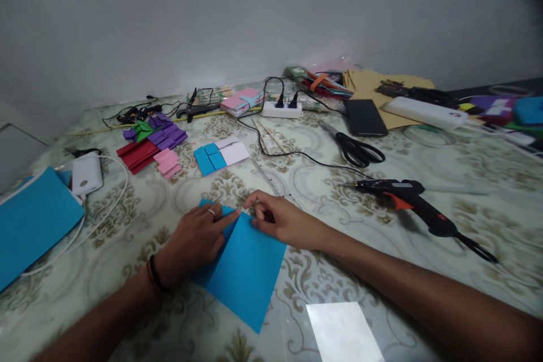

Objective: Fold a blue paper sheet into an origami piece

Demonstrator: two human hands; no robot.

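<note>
A sheet of blue paper (252, 266) with a crease down it lies at the front middle of the table, its right part slightly raised. My left hand (203, 237), with a ring and dark wrist bands, holds the sheet's left part; its index finger reaches to the top of the crease. At that same top edge, my right hand (280, 219) has its fingers curled and its thumb against the paper. The tips of both hands nearly meet there. Just beyond my right hand lies a clear ruler (267, 177), partly hidden.
A black glue gun (407, 198) and black-handled scissors (356, 147) lie at the right. Folded blue and white paper (210, 158) and pink paper (167, 163) lie ahead. A power strip (282, 110) trails cables. White paper (343, 331) sits in front; blue sheets (38, 226) lie left.
</note>
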